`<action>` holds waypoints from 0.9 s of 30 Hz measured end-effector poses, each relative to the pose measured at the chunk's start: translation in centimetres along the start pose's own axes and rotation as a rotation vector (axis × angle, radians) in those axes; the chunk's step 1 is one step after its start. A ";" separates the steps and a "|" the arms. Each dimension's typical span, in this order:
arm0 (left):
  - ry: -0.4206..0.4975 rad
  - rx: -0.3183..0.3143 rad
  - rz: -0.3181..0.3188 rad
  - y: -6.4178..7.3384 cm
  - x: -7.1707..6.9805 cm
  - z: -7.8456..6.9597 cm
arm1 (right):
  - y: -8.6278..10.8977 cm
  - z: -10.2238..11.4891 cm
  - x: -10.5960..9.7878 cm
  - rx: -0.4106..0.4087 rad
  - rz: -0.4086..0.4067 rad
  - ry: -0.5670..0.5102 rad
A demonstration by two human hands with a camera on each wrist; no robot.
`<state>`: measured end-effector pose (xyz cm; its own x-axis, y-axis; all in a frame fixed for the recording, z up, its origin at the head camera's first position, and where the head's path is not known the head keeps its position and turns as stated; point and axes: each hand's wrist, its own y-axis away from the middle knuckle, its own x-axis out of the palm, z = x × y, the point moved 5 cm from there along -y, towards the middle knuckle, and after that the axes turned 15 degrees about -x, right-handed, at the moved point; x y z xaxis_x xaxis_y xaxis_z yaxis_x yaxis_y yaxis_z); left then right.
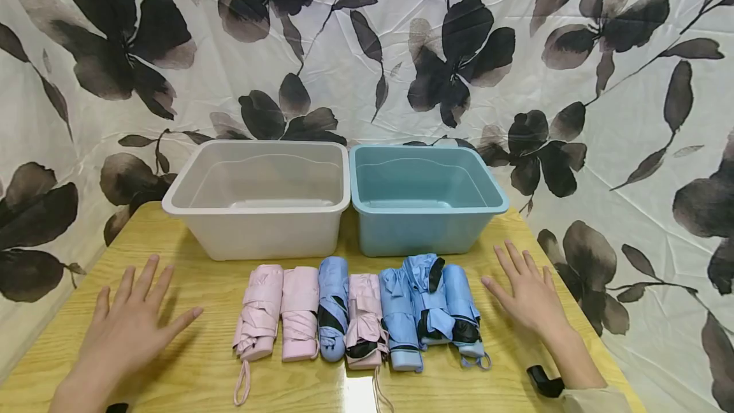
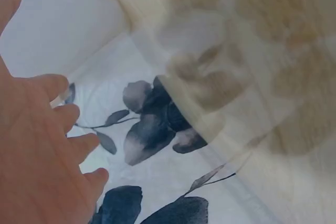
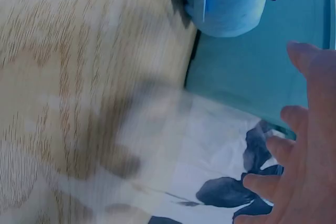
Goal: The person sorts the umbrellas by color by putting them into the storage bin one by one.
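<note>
Folded umbrellas lie side by side in a row on the table. Two pink umbrellas (image 1: 300, 317) are at the row's left end, and a third pink umbrella (image 1: 362, 311) lies between blue ones. Several blue umbrellas (image 1: 399, 317) fill the rest, some with black patches showing. My left hand (image 1: 129, 324) is spread over the table to the left of the row, holding nothing. To the right of the row, my right hand (image 1: 527, 292) is also spread and holds nothing, nearest the rightmost blue umbrella (image 1: 461, 298). In the right wrist view, a blue umbrella's end (image 3: 231, 11) shows beyond the fingers.
Behind the row stand a greyish-white bin (image 1: 269, 234) on the left and a blue bin (image 1: 424, 231) on the right, side by side. Both look empty inside. A floral cloth (image 1: 367, 50) hangs behind and beside the wooden table (image 1: 195, 362).
</note>
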<state>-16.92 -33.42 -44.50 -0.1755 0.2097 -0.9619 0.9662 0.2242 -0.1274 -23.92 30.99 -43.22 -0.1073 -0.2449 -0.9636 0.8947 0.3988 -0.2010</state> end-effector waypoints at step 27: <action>0.101 0.049 -0.183 -5.8 -7.7 -4.6 | -1.0 4.0 0.8 -0.128 -0.080 -0.235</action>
<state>-22.09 -31.96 -35.25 -0.3645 0.2644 -0.8929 0.9240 0.2215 -0.3116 -23.20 26.89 -43.08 -0.0581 -0.4723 -0.8795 0.8237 0.4750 -0.3095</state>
